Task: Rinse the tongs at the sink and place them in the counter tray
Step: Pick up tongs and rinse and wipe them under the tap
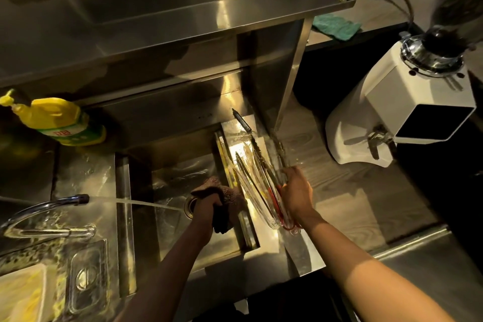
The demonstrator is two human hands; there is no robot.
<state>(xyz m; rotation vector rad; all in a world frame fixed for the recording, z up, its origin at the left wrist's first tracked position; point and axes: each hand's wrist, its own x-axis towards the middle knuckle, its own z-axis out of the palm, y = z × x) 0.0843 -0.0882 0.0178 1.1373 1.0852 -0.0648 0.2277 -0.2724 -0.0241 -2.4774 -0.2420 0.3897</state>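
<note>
A clear glass tray (pixel 257 206) lies on the steel ledge just right of the sink (pixel 183 217). Metal tongs (pixel 247 174) with a red handle end lie in it, tips pointing away from me. My right hand (pixel 296 195) is curled over the tongs' handle end at the tray's right rim. My left hand (pixel 207 208) is over the sink near the drain, closed on a brown cloth (pixel 230 195). The faucet (pixel 66 201) at the left is running, and its stream reaches the left hand.
A yellow dish soap bottle (pixel 61 123) stands behind the sink at the left. A knife (pixel 241 119) lies beyond the tray. A white coffee grinder (pixel 405 104) stands on the wooden counter at the right, with a green cloth (pixel 337 26) behind it. A clear plastic lid (pixel 86 277) lies near the left.
</note>
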